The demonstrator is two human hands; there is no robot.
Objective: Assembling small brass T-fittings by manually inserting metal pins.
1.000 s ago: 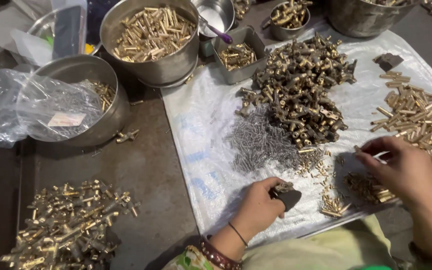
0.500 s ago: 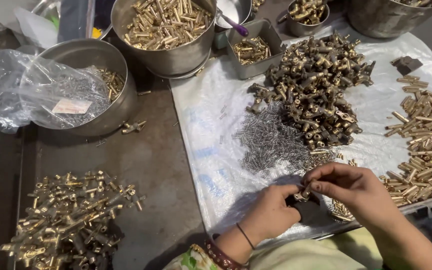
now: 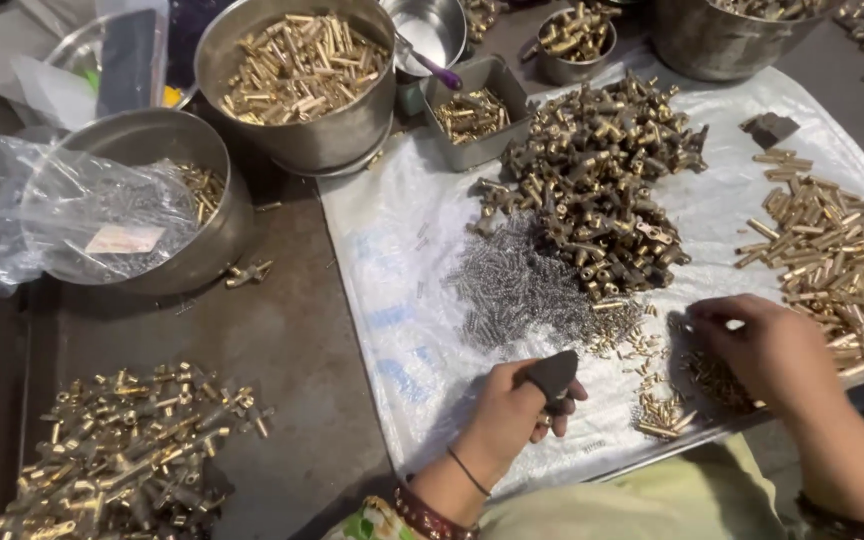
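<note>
Big white plastic sheet (image 3: 402,300) covers the right half of the dark metal table (image 3: 282,350), and most of the stuff sits on it. Far left there's a large round steel bowl of brass tubes (image 3: 297,75), and near that a second steel bowl with a clear plastic bag (image 3: 72,215) flopped over it. Middle of the sheet: a heap of dark brass fittings (image 3: 602,180), with a pile of small silvery springs (image 3: 517,285) just to its left. Near left, off the sheet, another heap of brass fittings (image 3: 122,460). The left hand (image 3: 517,410) is curled around a small dark grey block (image 3: 554,372). The right hand (image 3: 767,345), fingers bent narrow, picks at tiny brass pins (image 3: 717,380).
</note>
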